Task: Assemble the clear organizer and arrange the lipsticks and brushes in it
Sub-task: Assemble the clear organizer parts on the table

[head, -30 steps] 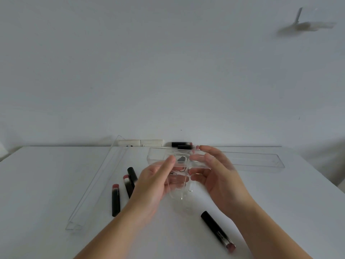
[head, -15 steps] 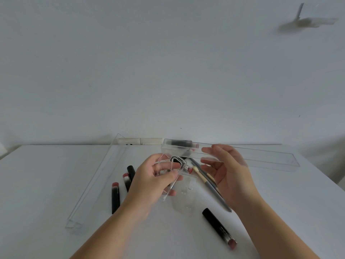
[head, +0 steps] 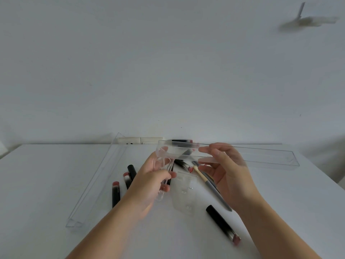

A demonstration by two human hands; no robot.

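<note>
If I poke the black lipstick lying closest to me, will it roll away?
Probably. The black lipstick is a round tube lying on its side on the smooth white table, so a sideways poke would likely roll it. Nothing beside it looks set to stop it. It seems stiff and light.

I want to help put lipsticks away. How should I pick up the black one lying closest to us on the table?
Grip the black lipstick around the middle of its barrel, coming straight down from above. It lies flat on the white table with bare space on both long sides, so finger and thumb fit there. Its pink end points toward us.
</note>
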